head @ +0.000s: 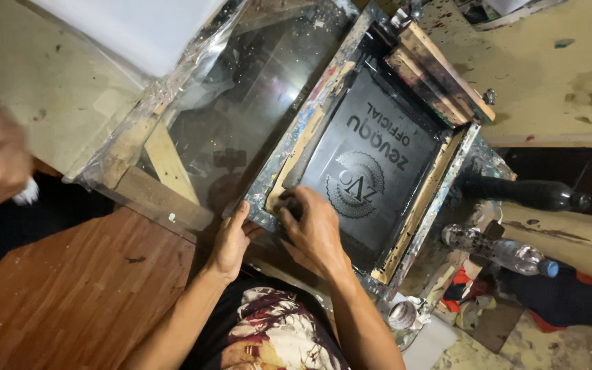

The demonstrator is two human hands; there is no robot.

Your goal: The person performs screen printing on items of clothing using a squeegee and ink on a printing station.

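Glass table (241,82) bears screen frame (378,147) (ink-smeared) under both hands (313,229).

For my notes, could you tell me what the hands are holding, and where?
The left hand grips the screen frame at its near corner; the right hand presses inside it, any held object hidden.

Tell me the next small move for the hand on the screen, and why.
Probably rub on along the near corner of the mesh. The right hand presses there inside the screen-printing frame, just short of the round design, while the left hand braces the frame's near edge, so the frame looks steadied.
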